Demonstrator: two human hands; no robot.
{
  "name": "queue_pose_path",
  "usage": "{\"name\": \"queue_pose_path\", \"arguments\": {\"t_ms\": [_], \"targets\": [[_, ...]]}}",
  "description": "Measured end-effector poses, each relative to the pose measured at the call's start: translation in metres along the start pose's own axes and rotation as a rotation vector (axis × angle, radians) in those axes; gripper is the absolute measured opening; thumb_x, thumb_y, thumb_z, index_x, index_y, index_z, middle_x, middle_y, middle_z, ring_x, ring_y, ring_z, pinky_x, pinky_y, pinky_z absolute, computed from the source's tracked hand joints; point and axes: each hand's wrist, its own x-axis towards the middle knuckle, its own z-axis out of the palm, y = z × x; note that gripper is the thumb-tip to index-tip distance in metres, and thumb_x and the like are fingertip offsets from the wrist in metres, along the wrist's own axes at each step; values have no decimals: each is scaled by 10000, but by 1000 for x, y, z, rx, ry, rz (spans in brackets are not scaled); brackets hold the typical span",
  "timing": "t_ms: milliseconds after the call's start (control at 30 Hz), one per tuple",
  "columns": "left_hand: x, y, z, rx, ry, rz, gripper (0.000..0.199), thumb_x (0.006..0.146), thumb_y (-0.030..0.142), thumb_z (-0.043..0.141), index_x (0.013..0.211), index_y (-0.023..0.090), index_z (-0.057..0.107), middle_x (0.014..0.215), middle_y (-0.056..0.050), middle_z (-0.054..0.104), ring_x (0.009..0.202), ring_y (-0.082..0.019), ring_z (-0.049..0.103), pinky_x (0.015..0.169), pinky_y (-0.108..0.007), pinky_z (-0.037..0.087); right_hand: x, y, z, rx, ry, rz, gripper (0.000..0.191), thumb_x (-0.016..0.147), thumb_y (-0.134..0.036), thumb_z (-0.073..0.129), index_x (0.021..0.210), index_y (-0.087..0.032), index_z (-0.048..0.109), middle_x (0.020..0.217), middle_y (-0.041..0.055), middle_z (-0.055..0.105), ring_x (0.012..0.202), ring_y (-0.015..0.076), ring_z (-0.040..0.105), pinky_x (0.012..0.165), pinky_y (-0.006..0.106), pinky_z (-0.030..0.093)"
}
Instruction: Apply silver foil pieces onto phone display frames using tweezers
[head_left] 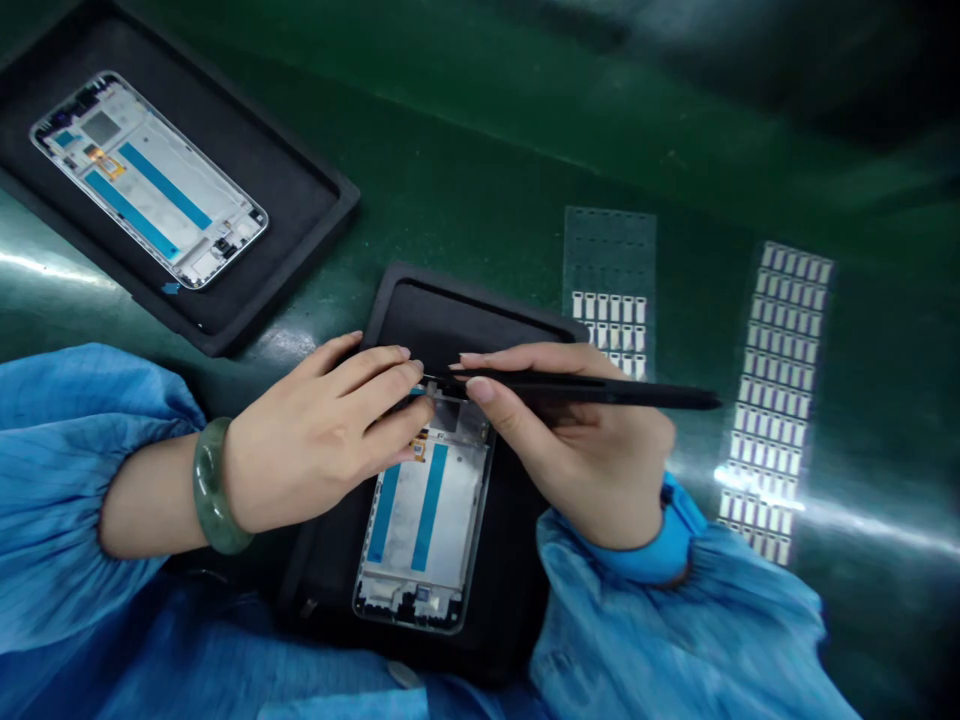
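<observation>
My right hand point(577, 440) is closed around black tweezers point(600, 390) in a pen-like grip. The tweezers' tips point left, to the top end of a phone frame point(457, 510). This frame has a silvery inside with two blue strips and lies in a black tray point(525, 570). My left hand point(322, 440), palm down, rests over the frame's upper left part, its fingers stretched out near the tips. Its thumb is mostly hidden, and the fingers cover what the tips touch.
At the upper left, a second phone frame point(150, 180) lies in another black tray point(300, 220). Two clear sheets with rows of small pale pieces lie on the green table to the right: a partly used sheet point(611, 250) and a fuller sheet point(780, 390). A blue scrap point(172, 288) sits on the left tray's rim.
</observation>
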Motion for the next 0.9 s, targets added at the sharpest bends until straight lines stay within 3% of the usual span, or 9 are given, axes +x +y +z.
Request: {"name": "queue_pose_path", "arguments": {"t_ms": [167, 367, 500, 900], "targets": [[1, 0, 0, -1, -1, -2, 267, 960, 242, 431, 1139, 124, 590, 1194, -147, 598, 1174, -286, 524, 967, -500, 452, -2, -2, 1, -33, 19, -19, 170, 776, -201, 692, 932, -249, 645, 909, 2, 707, 834, 179, 684, 744, 337, 582], [1, -1, 0, -2, -13, -1, 274, 961, 248, 430, 1154, 126, 583, 1209, -144, 590, 1180, -294, 519, 966, -508, 451, -5, -2, 0, 75, 62, 92, 206, 769, -194, 697, 957, -247, 629, 913, 20, 704, 794, 188, 694, 675, 328, 594], [0, 0, 0, -5, -9, -2, 271, 960, 245, 432, 1148, 122, 584, 1201, -148, 594, 1180, -292, 518, 968, -506, 451, -4, -1, 0, 14, 37, 23, 215, 753, -177, 704, 944, -246, 635, 913, 18, 698, 819, 192, 688, 740, 347, 587], [0, 0, 0, -3, -1, 4, 274, 962, 256, 435, 1152, 116, 575, 1199, -147, 591, 1171, -299, 526, 960, -511, 454, -2, -3, -1, -18, 4, -4, 201, 760, -168, 687, 939, -245, 636, 902, 9, 692, 802, 175, 683, 696, 303, 584]]}}
